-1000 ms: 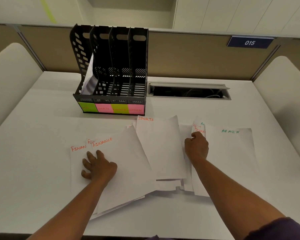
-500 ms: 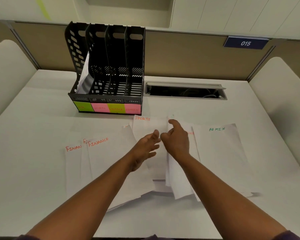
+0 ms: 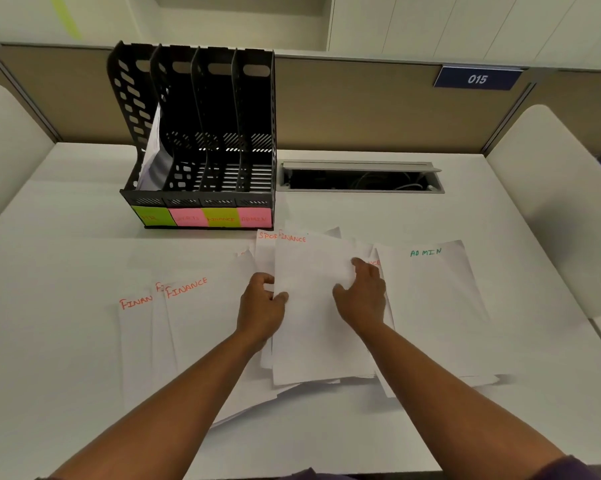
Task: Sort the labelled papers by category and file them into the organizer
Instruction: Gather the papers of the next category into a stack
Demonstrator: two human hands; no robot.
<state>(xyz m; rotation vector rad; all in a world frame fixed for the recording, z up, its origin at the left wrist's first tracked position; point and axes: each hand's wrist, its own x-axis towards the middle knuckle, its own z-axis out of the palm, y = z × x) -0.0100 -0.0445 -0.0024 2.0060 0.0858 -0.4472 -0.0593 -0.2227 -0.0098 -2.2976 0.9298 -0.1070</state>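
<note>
While both of your hands meet over the middle pile, your left hand [image 3: 261,306] pinches the left edge of a sheet headed FINANCE [image 3: 312,306], thumb on top and fingers curled under it, and your right hand [image 3: 363,299] lies on the sheet's right side with fingers bent over that edge, though you cannot tell from this view whether they close under the paper or only press on it. That sheet sits on top of the centre stack, covering most of a SPORTS sheet [image 3: 265,251] whose heading peeks out at its upper left. To your left, a fan of FINANCE papers [image 3: 188,327] lies flat on the white desk [image 3: 67,271], three red headings showing one beside the other. To your right, the ADMIN sheet [image 3: 434,306] lies flat, its green heading at the top, its left edge tucked just beside your right hand. Behind the papers stands the black organizer [image 3: 202,133], four upright slots with sticky labels along its front: a green one [image 3: 150,215], a pink one [image 3: 185,218], a yellow-green one reading FINANCE [image 3: 220,218], and a pink one reading ADMIN [image 3: 254,218]. White papers [image 3: 153,157] lean in the leftmost slot. Right of the organizer, a cable hatch [image 3: 361,176] stands open in the desk, and a blue plate marked 015 [image 3: 477,79] hangs on the partition.
</note>
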